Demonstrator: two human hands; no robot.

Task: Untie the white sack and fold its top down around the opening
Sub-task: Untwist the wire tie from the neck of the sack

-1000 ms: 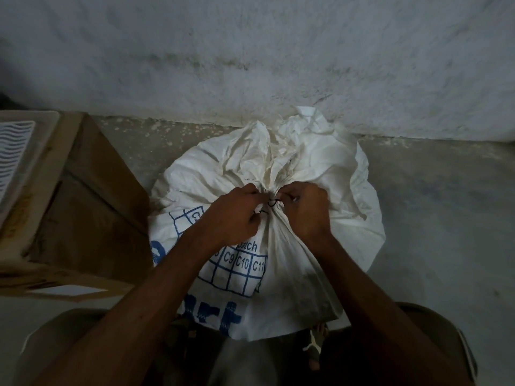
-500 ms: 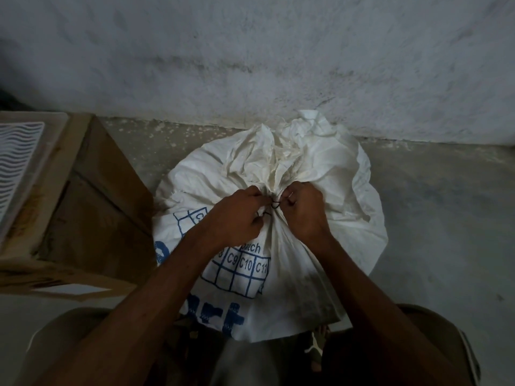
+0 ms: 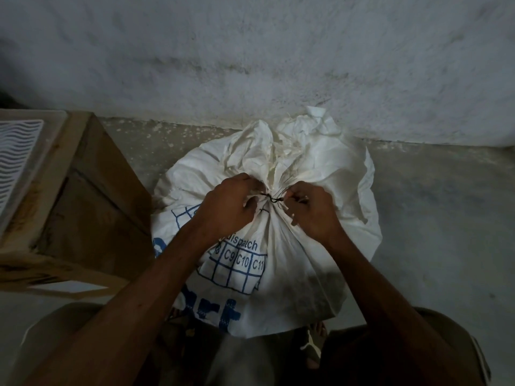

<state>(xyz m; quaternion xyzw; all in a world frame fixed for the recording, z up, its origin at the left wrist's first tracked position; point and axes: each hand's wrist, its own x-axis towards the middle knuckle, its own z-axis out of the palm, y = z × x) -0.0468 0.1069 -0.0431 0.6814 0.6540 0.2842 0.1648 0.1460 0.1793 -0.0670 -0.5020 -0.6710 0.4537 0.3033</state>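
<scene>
A full white sack (image 3: pixel 281 274) with blue print stands on the floor against the wall. Its neck is gathered and bound by a thin dark tie (image 3: pixel 271 198), and the crumpled top (image 3: pixel 295 151) fans out above the knot. My left hand (image 3: pixel 225 210) pinches the tie's left end beside the neck. My right hand (image 3: pixel 312 211) pinches the tie's right end, fingers curled. The two hands sit a little apart with the dark tie stretched between them.
A brown cardboard box (image 3: pixel 92 207) stands close on the left, with a white wavy-slotted panel (image 3: pixel 16 154) lying on it. The rough wall (image 3: pixel 250 65) rises right behind the sack. Bare concrete floor (image 3: pixel 440 218) spreads to the right. A sandalled foot (image 3: pixel 313 346) shows below the sack.
My hands have drawn slightly apart at the neck, so more of the dark tie shows between them. The sack itself has stayed put.
</scene>
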